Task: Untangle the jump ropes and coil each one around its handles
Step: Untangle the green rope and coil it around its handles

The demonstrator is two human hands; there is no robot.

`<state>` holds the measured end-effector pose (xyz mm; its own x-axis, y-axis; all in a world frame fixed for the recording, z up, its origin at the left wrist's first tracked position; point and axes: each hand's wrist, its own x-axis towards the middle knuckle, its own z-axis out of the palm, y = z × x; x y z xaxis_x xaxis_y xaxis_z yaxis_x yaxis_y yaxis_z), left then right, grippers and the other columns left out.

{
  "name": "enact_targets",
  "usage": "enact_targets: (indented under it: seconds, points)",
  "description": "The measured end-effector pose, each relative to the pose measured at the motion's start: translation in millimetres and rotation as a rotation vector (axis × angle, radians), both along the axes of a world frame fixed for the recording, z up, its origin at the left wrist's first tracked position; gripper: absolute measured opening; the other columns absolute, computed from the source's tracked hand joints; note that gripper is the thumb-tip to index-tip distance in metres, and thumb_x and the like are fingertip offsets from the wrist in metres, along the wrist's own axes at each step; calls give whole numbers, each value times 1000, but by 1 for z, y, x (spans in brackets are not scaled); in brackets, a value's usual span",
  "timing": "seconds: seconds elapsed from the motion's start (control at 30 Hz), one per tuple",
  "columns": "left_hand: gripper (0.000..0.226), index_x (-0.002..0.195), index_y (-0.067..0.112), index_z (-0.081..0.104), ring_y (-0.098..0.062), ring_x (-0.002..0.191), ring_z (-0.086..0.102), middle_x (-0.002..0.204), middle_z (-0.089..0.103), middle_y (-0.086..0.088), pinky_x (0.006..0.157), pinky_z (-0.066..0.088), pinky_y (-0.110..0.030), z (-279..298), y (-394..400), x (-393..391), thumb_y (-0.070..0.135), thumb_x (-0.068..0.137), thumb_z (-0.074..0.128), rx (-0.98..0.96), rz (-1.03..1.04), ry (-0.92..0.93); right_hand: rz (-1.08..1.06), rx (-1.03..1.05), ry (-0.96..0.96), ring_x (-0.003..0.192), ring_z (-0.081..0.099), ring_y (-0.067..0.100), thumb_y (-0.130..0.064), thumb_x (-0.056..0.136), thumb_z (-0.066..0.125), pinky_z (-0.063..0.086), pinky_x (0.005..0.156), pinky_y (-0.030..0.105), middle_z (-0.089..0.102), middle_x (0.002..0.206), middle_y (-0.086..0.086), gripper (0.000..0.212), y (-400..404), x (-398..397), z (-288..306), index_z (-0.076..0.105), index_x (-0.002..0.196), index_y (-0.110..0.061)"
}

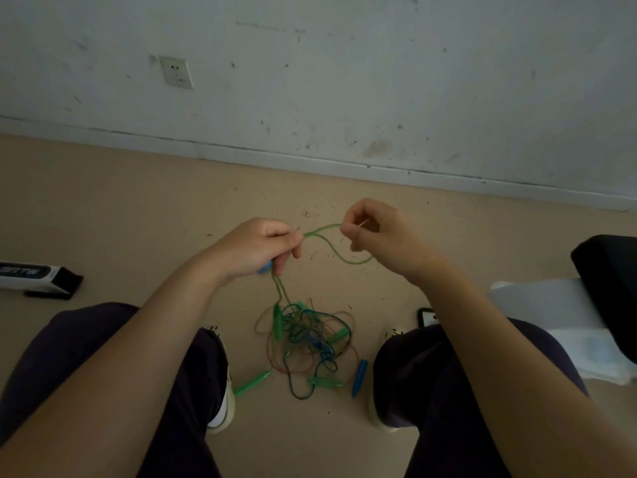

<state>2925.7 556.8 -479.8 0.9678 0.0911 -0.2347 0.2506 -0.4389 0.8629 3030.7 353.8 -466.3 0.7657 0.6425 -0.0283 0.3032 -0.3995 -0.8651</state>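
Note:
A tangle of jump ropes [306,336] in green, blue, red and yellow lies on the floor between my feet. Loose handles stick out of it: a green handle [251,382] at the left, a blue handle [359,377] at the right. My left hand [258,248] grips a green rope [327,244] together with a blue handle end [264,269] that peeks out below the palm. My right hand [375,232] pinches the same green rope, which loops between the two hands. Two green strands hang from my left hand down into the tangle.
I sit with my knees apart, facing a white wall with a socket [176,72]. A boxed item [38,279] lies on the floor at the left. At the right are a phone [425,317], white cloth [551,312] and a black object [610,270].

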Motion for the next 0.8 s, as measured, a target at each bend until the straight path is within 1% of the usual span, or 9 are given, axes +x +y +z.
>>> enact_targets:
  seconds: [0.1,0.2,0.37,0.47,0.53,0.6,0.7,0.77,0.8]
  points:
    - [29,82,16,67,-13,47,40,52,42,3,53,44,-23,-3,-9,0,29,103,52,-115,-54,-4,147,24,153,67,61,15,-13,86,73,52,67,31,65,81,3,23,5,-10,-3,57,103,-11]
    - [26,80,20,67,-11,44,37,50,42,8,50,37,-25,-6,-16,1,31,101,55,-180,-67,-3,206,-53,119,61,51,11,-20,81,79,43,59,28,59,69,-2,32,12,-17,-4,58,104,-16]
    - [23,83,18,73,-12,56,55,57,57,6,68,48,-32,-2,-6,2,30,98,59,-87,-79,9,97,-69,-22,40,29,5,-21,81,79,26,45,19,39,43,-13,26,11,-10,-4,56,91,-12]
    - [29,76,27,75,-15,69,66,64,68,2,90,52,-45,-4,9,0,35,98,58,-4,-96,80,-57,11,-53,37,29,5,-20,86,74,26,43,17,38,40,-12,15,3,-1,-2,62,85,-10]
    - [29,77,28,73,-14,73,67,67,70,0,93,52,-44,-4,15,-1,32,100,56,14,-65,58,-112,60,-44,42,32,8,-21,88,71,32,47,20,38,45,-11,12,-2,6,-3,62,84,-13]
    - [27,83,19,71,-11,60,60,59,61,0,82,52,-38,-2,13,-2,27,102,53,-5,-12,-4,-46,63,13,50,46,14,-19,88,71,43,54,29,50,54,-5,13,-3,7,-5,59,86,-15]
    - [25,93,10,68,-9,45,36,53,39,4,55,48,-26,2,1,-3,26,103,50,-118,1,-28,88,92,172,65,65,22,-15,83,77,57,70,39,67,74,5,23,4,-2,-10,57,93,-12]
    - [25,97,10,68,-7,41,30,49,35,6,45,39,-21,2,-8,-2,26,104,49,-181,-10,-27,131,110,237,68,67,22,-11,81,77,57,74,41,69,77,6,26,11,-11,-13,57,98,-12]
    - [25,96,12,68,-6,40,29,48,35,7,43,33,-20,0,-11,-1,26,104,49,-208,-4,-25,137,105,236,65,64,21,-10,81,77,55,70,40,68,75,5,26,15,-14,-14,57,99,-11]
